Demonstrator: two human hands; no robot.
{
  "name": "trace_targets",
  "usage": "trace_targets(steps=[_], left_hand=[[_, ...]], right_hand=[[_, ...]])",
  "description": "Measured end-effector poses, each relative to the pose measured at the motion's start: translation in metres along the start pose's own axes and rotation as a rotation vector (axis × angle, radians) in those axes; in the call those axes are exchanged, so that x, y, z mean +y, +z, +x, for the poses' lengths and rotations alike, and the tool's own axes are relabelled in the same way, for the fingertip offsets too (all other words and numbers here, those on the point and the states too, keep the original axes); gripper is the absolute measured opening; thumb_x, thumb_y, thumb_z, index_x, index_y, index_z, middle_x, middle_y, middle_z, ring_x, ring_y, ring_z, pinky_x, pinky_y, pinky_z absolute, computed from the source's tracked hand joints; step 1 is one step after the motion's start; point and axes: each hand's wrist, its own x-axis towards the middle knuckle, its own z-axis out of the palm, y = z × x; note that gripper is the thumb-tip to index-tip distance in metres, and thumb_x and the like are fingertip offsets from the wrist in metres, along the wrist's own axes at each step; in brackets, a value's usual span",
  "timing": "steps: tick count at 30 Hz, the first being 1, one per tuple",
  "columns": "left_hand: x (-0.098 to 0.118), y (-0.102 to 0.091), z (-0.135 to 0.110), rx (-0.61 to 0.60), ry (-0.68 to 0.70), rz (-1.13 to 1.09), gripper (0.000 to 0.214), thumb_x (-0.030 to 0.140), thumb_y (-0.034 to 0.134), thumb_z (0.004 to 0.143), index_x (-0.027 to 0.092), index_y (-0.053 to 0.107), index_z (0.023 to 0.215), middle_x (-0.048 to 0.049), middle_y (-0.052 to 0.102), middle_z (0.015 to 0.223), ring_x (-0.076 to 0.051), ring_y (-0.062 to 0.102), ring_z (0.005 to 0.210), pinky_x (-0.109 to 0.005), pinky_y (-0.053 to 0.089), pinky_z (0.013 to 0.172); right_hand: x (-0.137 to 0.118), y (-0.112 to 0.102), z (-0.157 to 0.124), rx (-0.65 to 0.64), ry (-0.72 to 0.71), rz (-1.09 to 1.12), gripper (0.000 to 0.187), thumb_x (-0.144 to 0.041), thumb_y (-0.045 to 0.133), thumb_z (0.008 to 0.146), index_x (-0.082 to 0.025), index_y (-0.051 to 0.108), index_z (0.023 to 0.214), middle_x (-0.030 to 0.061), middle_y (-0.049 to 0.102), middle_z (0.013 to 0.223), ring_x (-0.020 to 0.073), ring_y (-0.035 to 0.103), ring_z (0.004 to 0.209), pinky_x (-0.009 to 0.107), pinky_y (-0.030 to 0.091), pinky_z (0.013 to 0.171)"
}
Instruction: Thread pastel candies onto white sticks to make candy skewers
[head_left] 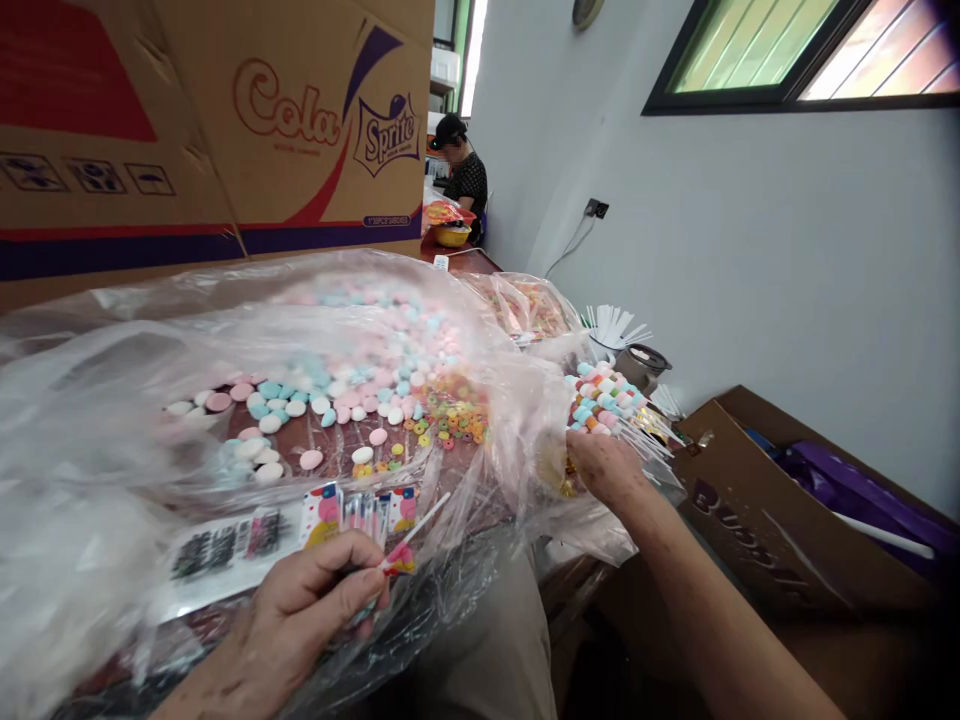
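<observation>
against a pale wall (735, 240), beside a big cola carton (322, 190): pinching a thin white stick (417, 529) in the left hand (307, 598), near loose candies (349, 400) amid translucent plastic (172, 360). with the right hand (609, 465) at the candy skewers (609, 396), partly out of sight (cannot tell whether gripping). might snag plastic while moving the stick, scattering candies; might topple skewers by brushing blindly.

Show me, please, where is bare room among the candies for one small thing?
A small brown table patch shows between the blue candies and the front pink candy; plastic film may cover it. Crowded: the pastel heap beyond, the packets beside the left hand, and the candy skewers at the right hand.
</observation>
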Motion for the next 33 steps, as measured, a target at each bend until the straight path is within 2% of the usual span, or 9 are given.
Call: trace_targets(steps=[4, 8, 10, 14, 19, 25, 27, 31, 33], left_hand=[[0.0, 0.006, 0.014, -0.028, -0.055, -0.239, 0.032, 0.048, 0.074, 0.081, 0.018, 0.069, 0.071, 0.0013, 0.066, 0.065, -0.011, 0.057, 0.055, -0.02, 0.043, 0.052], [0.009, 0.018, 0.023, 0.064, -0.092, -0.443, 0.03, 0.042, 0.081, 0.074, 0.017, 0.066, 0.068, -0.0001, 0.07, 0.064, -0.011, 0.059, 0.049, -0.019, 0.042, 0.048], [0.015, 0.024, 0.027, 0.077, -0.096, -0.506, 0.031, 0.041, 0.083, 0.071, 0.017, 0.064, 0.066, -0.0004, 0.07, 0.061, -0.01, 0.059, 0.045, -0.018, 0.04, 0.045], [0.022, 0.033, 0.033, 0.083, -0.063, -0.546, 0.029, 0.039, 0.082, 0.07, 0.016, 0.065, 0.065, -0.0009, 0.069, 0.06, -0.01, 0.059, 0.044, -0.019, 0.042, 0.045], [0.025, 0.034, 0.035, 0.082, -0.03, -0.594, 0.027, 0.036, 0.08, 0.071, 0.015, 0.064, 0.066, -0.0012, 0.07, 0.059, -0.01, 0.06, 0.043, -0.019, 0.042, 0.045], [0.023, 0.026, 0.034, 0.16, -0.058, -0.581, 0.027, 0.035, 0.078, 0.07, 0.019, 0.058, 0.079, 0.0017, 0.068, 0.056, -0.011, 0.057, 0.041, -0.019, 0.041, 0.042], [0.019, 0.025, 0.034, 0.209, -0.037, -0.505, 0.025, 0.037, 0.074, 0.072, 0.02, 0.056, 0.076, 0.0027, 0.066, 0.057, -0.01, 0.055, 0.042, -0.02, 0.041, 0.044], [0.015, 0.02, 0.04, 0.263, -0.011, -0.338, 0.021, 0.034, 0.067, 0.077, 0.02, 0.054, 0.068, 0.0068, 0.058, 0.053, -0.009, 0.051, 0.047, -0.019, 0.041, 0.047], [0.016, 0.014, 0.044, 0.2, -0.028, -0.269, 0.018, 0.028, 0.068, 0.075, 0.02, 0.056, 0.065, 0.0081, 0.054, 0.05, -0.009, 0.048, 0.046, -0.018, 0.039, 0.045]], right_hand=[[0.015, 0.002, -0.01, 0.11, 0.1, 0.032, 0.029, -0.027, 0.042, 0.1, -0.02, 0.069, 0.109, 0.0111, 0.075, 0.089, 0.0226, 0.071, 0.084, 0.028, 0.046, 0.068], [0.024, 0.004, -0.024, 0.717, 0.118, 0.447, 0.033, -0.035, 0.044, 0.099, -0.018, 0.069, 0.109, 0.009, 0.076, 0.091, 0.0203, 0.07, 0.08, 0.028, 0.051, 0.07], [0.014, -0.001, -0.03, 0.896, 0.029, 0.636, 0.03, -0.038, 0.05, 0.095, -0.02, 0.071, 0.106, 0.0074, 0.076, 0.091, 0.0204, 0.071, 0.079, 0.03, 0.053, 0.074], [-0.041, -0.014, -0.045, 0.844, -0.228, 0.807, 0.023, -0.031, 0.052, 0.092, -0.022, 0.072, 0.099, 0.0044, 0.078, 0.09, 0.0192, 0.072, 0.079, 0.028, 0.055, 0.073], [-0.116, -0.019, -0.063, 0.457, -0.663, 1.061, 0.021, -0.018, 0.05, 0.092, -0.021, 0.071, 0.088, 0.0008, 0.075, 0.08, 0.0132, 0.068, 0.07, 0.02, 0.05, 0.066], [-0.135, -0.02, -0.063, 0.147, -0.744, 1.178, 0.027, -0.014, 0.05, 0.091, -0.019, 0.062, 0.067, -0.0037, 0.066, 0.064, 0.0092, 0.057, 0.058, 0.019, 0.043, 0.059], [-0.138, -0.019, -0.064, 0.214, -0.772, 1.143, 0.026, -0.011, 0.049, 0.091, -0.019, 0.062, 0.07, -0.0035, 0.066, 0.065, 0.0093, 0.057, 0.058, 0.02, 0.042, 0.059], [-0.146, -0.012, -0.066, 0.717, -0.858, 0.746, 0.03, -0.012, 0.045, 0.096, -0.017, 0.062, 0.072, 0.002, 0.059, 0.063, 0.0152, 0.051, 0.062, 0.028, 0.039, 0.061], [-0.145, -0.012, -0.065, 0.858, -0.945, 0.536, 0.033, -0.014, 0.041, 0.099, -0.016, 0.064, 0.076, 0.005, 0.06, 0.067, 0.0188, 0.05, 0.068, 0.032, 0.039, 0.065]])
